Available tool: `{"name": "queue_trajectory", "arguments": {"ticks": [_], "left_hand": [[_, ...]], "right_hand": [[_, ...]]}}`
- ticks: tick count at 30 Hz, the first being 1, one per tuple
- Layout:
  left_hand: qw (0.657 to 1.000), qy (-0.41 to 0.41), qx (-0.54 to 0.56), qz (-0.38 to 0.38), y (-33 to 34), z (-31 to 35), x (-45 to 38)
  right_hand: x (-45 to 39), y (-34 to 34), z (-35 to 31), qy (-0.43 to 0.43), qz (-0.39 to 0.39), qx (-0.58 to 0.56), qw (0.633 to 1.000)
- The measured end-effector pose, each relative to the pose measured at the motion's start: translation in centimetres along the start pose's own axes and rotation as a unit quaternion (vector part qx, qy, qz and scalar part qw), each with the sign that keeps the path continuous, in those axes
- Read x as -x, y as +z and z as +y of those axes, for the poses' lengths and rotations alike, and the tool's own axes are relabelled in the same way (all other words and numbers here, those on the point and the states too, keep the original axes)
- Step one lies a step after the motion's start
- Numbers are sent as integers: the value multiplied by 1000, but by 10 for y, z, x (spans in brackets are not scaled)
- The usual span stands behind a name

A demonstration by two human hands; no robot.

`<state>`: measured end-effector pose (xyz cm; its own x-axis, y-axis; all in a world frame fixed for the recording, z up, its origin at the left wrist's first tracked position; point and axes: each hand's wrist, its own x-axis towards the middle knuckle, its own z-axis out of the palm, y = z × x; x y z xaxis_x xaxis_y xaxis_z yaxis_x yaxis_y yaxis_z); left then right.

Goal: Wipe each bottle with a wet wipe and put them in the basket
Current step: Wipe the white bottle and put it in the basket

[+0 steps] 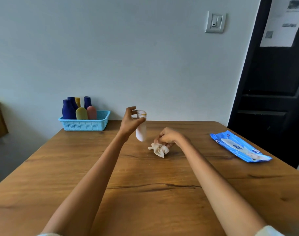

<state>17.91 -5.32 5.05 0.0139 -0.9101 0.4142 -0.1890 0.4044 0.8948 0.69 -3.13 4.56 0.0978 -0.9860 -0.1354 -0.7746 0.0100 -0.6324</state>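
1. six bottles [69, 109] already stand in the blue basket [101, 124] at the far left of the surface [145, 184].
2. the left hand [130, 122] has its fingers grasping a pale bottle [141, 128], lifted above the surface; it looks like the last one.
3. the right hand [167, 136] pinches the crumpled wipe [159, 149], which touches the surface.
4. the writing on the wipes pack [239, 147] is too small to read.

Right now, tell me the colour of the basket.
Light blue basket, with a perforated lattice wall; the head view shows it.
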Motion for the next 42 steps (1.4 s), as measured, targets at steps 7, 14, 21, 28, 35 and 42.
{"name": "queue_trajectory", "arguments": {"ticks": [7, 14, 21, 28, 35, 42], "left_hand": [[998, -10, 51, -29, -19, 0, 1], [998, 45, 29, 24, -71, 19, -25], [989, 60, -57, 122, -126, 27, -75], [963, 23, -252, 87, -156, 18, -134], [840, -4, -543, -26, -189, -25, -176], [778, 22, -624, -70, -201, -55, -198]], "right_hand": [[-9, 3, -23, -89, 138, -72, 984], [-24, 23, -104, -248, 158, -222, 930], [-72, 33, -183, -269, 293, -137, 907], [-151, 45, -218, -230, 286, -126, 922], [-223, 72, -219, -192, 219, -91, 952], [-259, 94, -215, -178, 163, -49, 969]]}}
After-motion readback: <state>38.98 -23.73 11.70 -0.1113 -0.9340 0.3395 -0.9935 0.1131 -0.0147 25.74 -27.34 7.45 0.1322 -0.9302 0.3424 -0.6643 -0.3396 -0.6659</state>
